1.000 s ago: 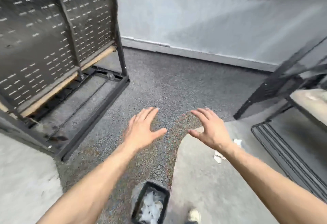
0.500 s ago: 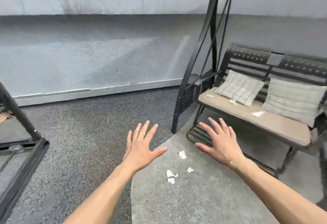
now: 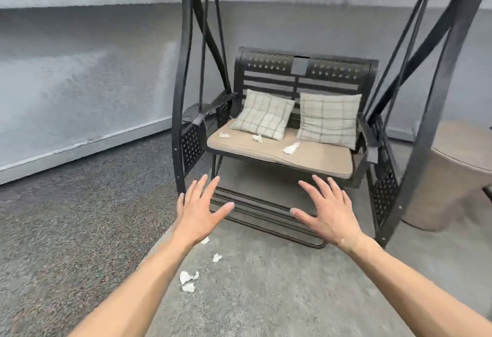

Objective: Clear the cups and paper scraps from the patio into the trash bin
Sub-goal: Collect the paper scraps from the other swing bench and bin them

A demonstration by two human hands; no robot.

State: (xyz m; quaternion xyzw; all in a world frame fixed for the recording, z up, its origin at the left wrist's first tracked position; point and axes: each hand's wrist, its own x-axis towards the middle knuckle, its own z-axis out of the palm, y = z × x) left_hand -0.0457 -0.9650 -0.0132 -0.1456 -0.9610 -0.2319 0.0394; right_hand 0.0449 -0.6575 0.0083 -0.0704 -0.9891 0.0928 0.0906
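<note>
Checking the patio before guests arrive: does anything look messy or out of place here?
Yes. Torn white paper scraps litter the swing seat cushion: one mid-seat, two by the left pillow. More scraps lie on the floor under the left hand.

Home patio w/ swing bench (image 3: 292,134)

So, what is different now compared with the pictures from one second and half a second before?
The view swung right: the folded frame and the trash bin left the picture, and the swing bench now faces the camera. Three paper scraps show on its seat cushion, others lie on the floor. The left hand and right hand stayed open, spread and empty; nothing was picked up.
</note>
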